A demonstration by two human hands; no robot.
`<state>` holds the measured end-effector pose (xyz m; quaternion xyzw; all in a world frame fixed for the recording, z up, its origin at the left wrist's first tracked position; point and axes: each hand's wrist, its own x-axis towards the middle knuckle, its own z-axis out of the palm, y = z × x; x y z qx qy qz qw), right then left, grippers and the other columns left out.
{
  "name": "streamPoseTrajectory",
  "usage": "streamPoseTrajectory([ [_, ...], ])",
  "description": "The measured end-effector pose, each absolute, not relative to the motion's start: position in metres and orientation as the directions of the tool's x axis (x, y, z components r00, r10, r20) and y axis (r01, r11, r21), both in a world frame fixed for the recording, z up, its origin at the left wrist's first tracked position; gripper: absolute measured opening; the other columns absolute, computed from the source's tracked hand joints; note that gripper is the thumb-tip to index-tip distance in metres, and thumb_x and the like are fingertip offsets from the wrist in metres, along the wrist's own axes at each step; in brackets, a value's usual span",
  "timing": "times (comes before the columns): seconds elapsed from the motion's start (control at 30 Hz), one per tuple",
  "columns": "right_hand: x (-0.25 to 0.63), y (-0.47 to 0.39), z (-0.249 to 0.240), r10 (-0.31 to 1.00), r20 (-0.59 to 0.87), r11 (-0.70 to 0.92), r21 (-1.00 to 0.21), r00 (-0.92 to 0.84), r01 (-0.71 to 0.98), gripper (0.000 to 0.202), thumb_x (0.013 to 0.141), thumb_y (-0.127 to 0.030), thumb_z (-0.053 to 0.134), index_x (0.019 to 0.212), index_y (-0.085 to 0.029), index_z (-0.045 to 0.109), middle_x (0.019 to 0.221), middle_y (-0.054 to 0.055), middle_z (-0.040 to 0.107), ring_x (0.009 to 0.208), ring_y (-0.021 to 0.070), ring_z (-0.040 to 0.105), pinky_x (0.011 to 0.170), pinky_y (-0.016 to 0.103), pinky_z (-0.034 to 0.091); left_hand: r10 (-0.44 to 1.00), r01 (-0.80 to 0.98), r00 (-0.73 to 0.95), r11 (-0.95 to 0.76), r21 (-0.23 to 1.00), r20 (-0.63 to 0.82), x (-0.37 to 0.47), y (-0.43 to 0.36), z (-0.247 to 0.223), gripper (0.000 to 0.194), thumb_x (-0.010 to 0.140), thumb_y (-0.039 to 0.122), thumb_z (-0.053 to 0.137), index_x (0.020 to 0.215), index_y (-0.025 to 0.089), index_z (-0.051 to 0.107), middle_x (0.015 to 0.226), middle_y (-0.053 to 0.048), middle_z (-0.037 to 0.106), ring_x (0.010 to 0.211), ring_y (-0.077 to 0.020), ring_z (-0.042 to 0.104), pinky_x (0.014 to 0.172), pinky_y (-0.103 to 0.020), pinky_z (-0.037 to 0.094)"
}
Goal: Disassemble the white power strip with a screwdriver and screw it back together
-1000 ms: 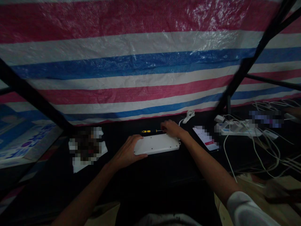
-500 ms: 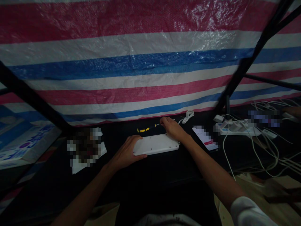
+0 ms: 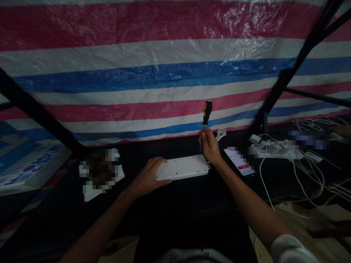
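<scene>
A white power strip [image 3: 184, 167] lies underside up on the black tabletop, with several small dark screw holes along its edges. Its left end is gripped by my left hand [image 3: 149, 174], thumb on the near edge and fingers on the far edge. Just above its far right corner, my right hand [image 3: 209, 144] pinches the metal shaft of a screwdriver. The black and yellow screwdriver handle [image 3: 207, 112] points up and the thin tip points down, behind the strip. A coiled white cord [image 3: 221, 134] lies just behind my right hand.
A phone [image 3: 240, 162] with a lit screen lies to the right. Beyond it are another power strip [image 3: 276, 149] and tangled white cables [image 3: 309, 188]. Blurred items on white paper [image 3: 90, 194] lie left, near a box [image 3: 35, 168]. Black frame bars and a striped tarp stand behind.
My right hand has lifted the screwdriver off the tabletop, and it has gone from lying flat to upright. My left hand and the power strip have stayed in place.
</scene>
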<state>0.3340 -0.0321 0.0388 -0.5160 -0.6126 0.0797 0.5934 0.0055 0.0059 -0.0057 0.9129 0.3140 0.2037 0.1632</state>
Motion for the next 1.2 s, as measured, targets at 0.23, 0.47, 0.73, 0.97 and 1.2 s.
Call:
streamPoseTrajectory([
  [0.23,0.337,-0.031,0.031,0.727,0.648,0.491,-0.723,0.229,0.486,0.028,0.114,-0.05,0.039,0.112,-0.027,0.055,0.07,-0.004,0.055,0.058,0.0152,0.053,0.059,0.03,0.041,0.631,0.505,0.734,-0.755,0.418,0.252,0.006,0.006,-0.004,0.072,0.088,0.057,0.081,0.147,0.026,0.054,0.148,-0.012,0.055,0.134,-0.0333,0.055,0.115,-0.051,0.048],
  [0.47,0.338,-0.038,0.029,0.774,0.609,0.437,-0.711,0.172,0.552,0.026,0.114,-0.046,0.036,0.116,-0.027,0.054,0.073,-0.003,0.06,0.063,0.0164,0.058,0.065,0.03,0.045,0.63,0.507,0.733,-0.757,0.413,0.256,0.006,0.004,-0.002,0.073,0.088,0.056,0.081,0.148,0.025,0.054,0.147,-0.011,0.056,0.133,-0.0329,0.055,0.115,-0.05,0.049],
  [0.73,0.34,-0.042,0.026,0.809,0.575,0.4,-0.69,0.122,0.604,0.022,0.114,-0.043,0.036,0.112,-0.028,0.052,0.076,-0.002,0.062,0.065,0.0184,0.06,0.069,0.033,0.045,0.632,0.512,0.733,-0.757,0.406,0.252,0.007,0.005,-0.003,0.072,0.087,0.055,0.083,0.147,0.026,0.054,0.147,-0.011,0.056,0.132,-0.0327,0.056,0.115,-0.049,0.049],
  [0.97,0.347,-0.042,0.022,0.803,0.58,0.45,-0.741,0.137,0.498,0.029,0.113,-0.049,0.039,0.113,-0.026,0.058,0.089,0.002,0.068,0.067,0.0173,0.057,0.066,0.032,0.044,0.627,0.503,0.735,-0.76,0.411,0.259,0.006,0.005,-0.004,0.072,0.088,0.056,0.082,0.147,0.026,0.053,0.148,-0.011,0.055,0.134,-0.0328,0.055,0.116,-0.05,0.048],
  [1.2,0.352,-0.038,0.019,0.82,0.552,0.464,-0.795,0.15,0.391,0.035,0.111,-0.054,0.044,0.118,-0.026,0.063,0.097,0.004,0.072,0.067,0.0178,0.053,0.064,0.032,0.045,0.627,0.5,0.732,-0.76,0.415,0.268,0.005,0.007,-0.007,0.072,0.088,0.057,0.082,0.147,0.027,0.053,0.148,-0.011,0.055,0.135,-0.0326,0.054,0.116,-0.05,0.048],
])
